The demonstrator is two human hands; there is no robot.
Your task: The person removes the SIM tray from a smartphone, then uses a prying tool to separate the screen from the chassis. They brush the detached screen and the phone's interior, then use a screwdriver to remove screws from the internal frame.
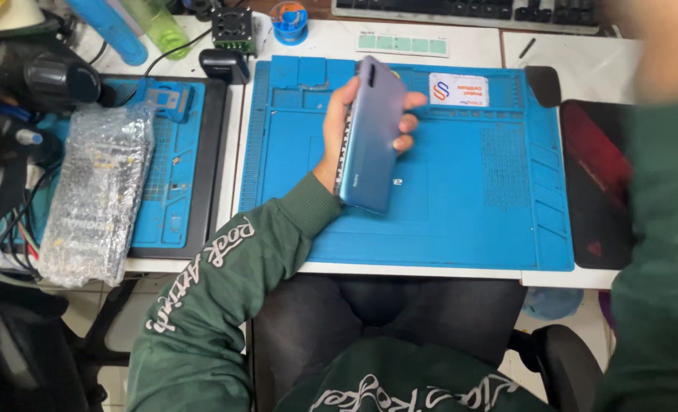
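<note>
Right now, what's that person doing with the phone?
A person in a green sweatshirt sits at a desk and holds a grey-blue phone in the left hand, back side up, above a blue work mat. The right arm is a blurry shape at the edge, and its hand can't be seen. A bubble-wrapped bundle lies to the left on another mat.

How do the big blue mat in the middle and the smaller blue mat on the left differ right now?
The large blue work mat lies directly on the white table; the smaller blue mat sits in a black tray. The large one is mostly bare, with the left hand holding a grey-blue phone over it; the smaller one is partly covered by a bubble-wrap bundle. Both have moulded compartments.
</note>
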